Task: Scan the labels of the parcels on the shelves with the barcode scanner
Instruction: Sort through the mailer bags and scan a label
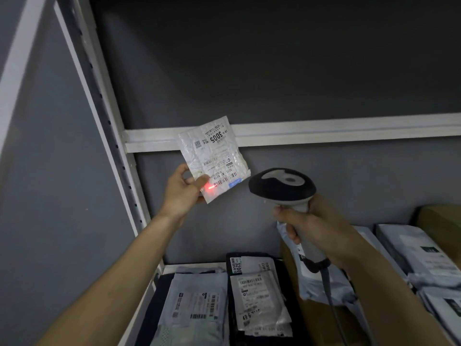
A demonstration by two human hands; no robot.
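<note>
My left hand (pixel 180 189) pinches the lower left corner of a small white bubble-mailer parcel (pixel 214 158) and holds it up in front of the shelf rail, label facing me. A red scanner spot glows on the label's lower edge, beside my thumb and just left of a barcode. My right hand (pixel 311 228) grips the handle of a grey and black barcode scanner (pixel 283 187), whose head points left at the parcel. Its cable hangs down from the handle.
White metal shelving: an upright post (pixel 109 126) at left, a back rail (pixel 324 132) across the middle. On the shelf below lie a grey bag (pixel 197 308), a black parcel with white labels (pixel 259 295), grey bags at right (pixel 419 253) and a cardboard box (pixel 441 221).
</note>
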